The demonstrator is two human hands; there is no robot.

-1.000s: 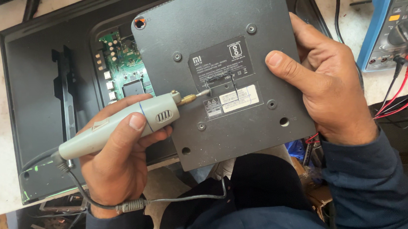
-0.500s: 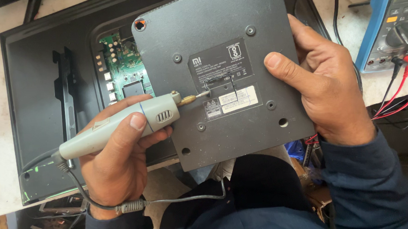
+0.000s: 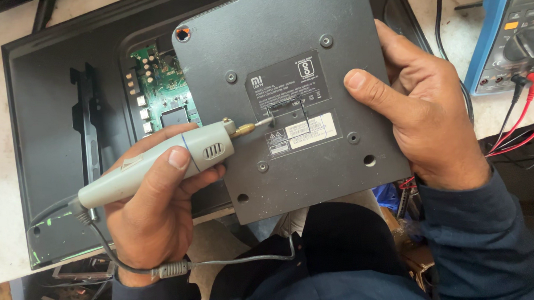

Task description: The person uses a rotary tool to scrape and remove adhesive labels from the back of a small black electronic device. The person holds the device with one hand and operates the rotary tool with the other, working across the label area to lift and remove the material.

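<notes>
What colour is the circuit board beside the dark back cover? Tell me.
Green, best seen in the head view: the circuit board shows left of the back cover.

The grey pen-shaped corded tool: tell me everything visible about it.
The grey pen-shaped corded tool looks plastic, with a vent slot near its front, a brass collet and a thin bit touching the label on the dark grey plastic back panel. The left hand grips it, lying nearly level; a black cord leaves its rear.

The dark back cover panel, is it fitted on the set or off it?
Off: the right hand holds the back cover panel tilted, with the green circuit board exposed.
</notes>
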